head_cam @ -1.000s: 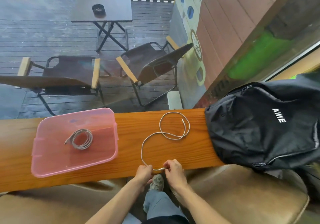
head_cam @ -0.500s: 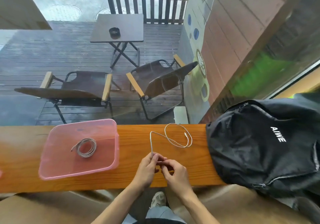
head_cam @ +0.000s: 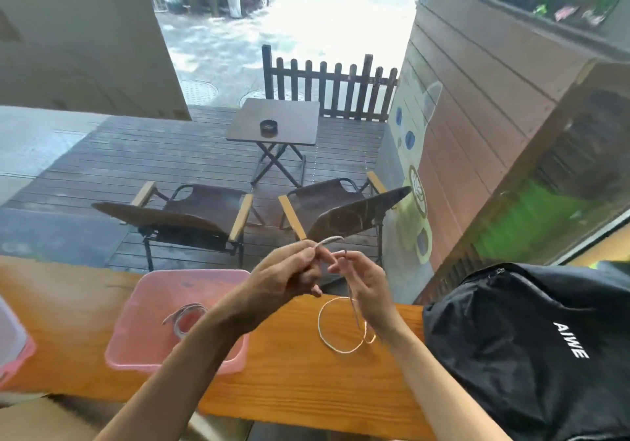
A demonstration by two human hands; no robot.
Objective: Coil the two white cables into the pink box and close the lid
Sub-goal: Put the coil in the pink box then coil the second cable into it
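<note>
Both hands are raised above the wooden counter [head_cam: 293, 382]. My left hand [head_cam: 283, 277] pinches a folded end of the loose white cable [head_cam: 327, 331], and my right hand [head_cam: 366, 287] holds the same cable just beside it. The rest of this cable hangs down in a loop that rests on the counter. The open pink box [head_cam: 136, 355] sits left of the hands, partly hidden by my left forearm. Inside it lies the other white cable [head_cam: 184, 314], coiled.
A black backpack [head_cam: 531, 348] lies on the counter at the right, close to the hanging loop. A pink-rimmed clear piece, probably the lid [head_cam: 10, 345], shows at the far left edge. Beyond the glass are two chairs and a small table.
Both hands have lifted off the counter with the cable's end, pulling its length up. The loop on the counter has shrunk. The camera has tilted upward.
</note>
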